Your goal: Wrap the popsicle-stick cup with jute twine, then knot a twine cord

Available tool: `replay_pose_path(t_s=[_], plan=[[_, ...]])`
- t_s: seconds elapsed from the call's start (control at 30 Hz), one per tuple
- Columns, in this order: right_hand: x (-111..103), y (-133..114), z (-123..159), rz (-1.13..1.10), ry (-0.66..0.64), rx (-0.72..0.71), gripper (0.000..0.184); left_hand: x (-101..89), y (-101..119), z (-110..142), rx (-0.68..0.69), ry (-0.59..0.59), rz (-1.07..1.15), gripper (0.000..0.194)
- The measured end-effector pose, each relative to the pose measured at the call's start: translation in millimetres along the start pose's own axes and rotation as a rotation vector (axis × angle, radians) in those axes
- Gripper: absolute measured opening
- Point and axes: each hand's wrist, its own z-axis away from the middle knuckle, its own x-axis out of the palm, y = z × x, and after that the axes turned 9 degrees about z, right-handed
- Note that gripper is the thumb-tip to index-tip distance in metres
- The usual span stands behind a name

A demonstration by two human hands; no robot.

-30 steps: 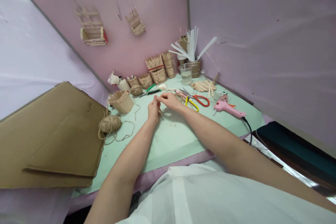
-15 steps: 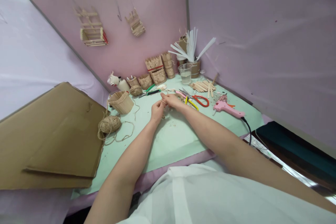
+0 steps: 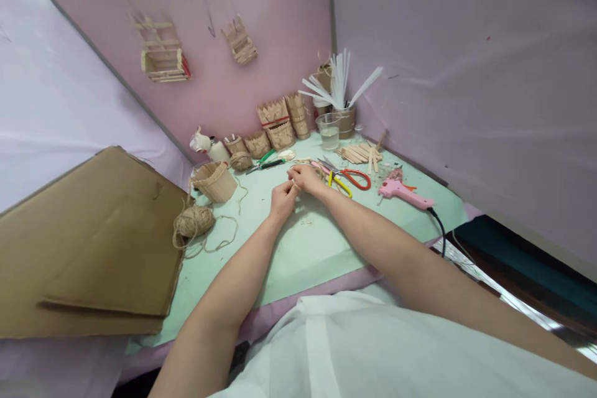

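My left hand point(image 3: 283, 200) and my right hand point(image 3: 304, 178) meet above the middle of the pale green table. Both have their fingers closed in a pinch, right up against each other. Whatever lies between the fingertips is too small and too covered to name; a thin light-coloured bit shows there. Just right of my right hand lie red-handled scissors point(image 3: 357, 179) and yellow-handled pliers point(image 3: 340, 185). Beyond my left hand are dark pliers with green and black handles point(image 3: 273, 163).
A ball of twine point(image 3: 194, 221) and a wooden-stick basket point(image 3: 215, 182) stand left, beside a large cardboard sheet point(image 3: 107, 249). On the right lie a pink glue gun point(image 3: 405, 193) and craft sticks point(image 3: 359, 153). Behind are a plastic cup of liquid point(image 3: 329, 137) and white glue sticks point(image 3: 341, 84).
My left hand has turned slightly and shifted a little right. The fingers of my right hand have curled in more. Other things stay in place.
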Motion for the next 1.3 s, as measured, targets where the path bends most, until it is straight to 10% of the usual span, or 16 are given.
replay_pose_path(t_s=[0.6, 1.0, 1.3], plan=[[0, 18, -14, 0.179, 0.148, 0.153, 0.026, 6.3, 9, 4, 0.223, -0.057, -0.118, 0.045], [2, 11, -3, 0.155, 0.036, 0.046, 0.039, 2.1, -4, -11, -0.211, 0.183, 0.309, 0.045], [5, 3, 4, 0.114, 0.103, -0.05, 0.015, -5.3, -11, -16, -0.35, 0.233, 0.513, 0.044]])
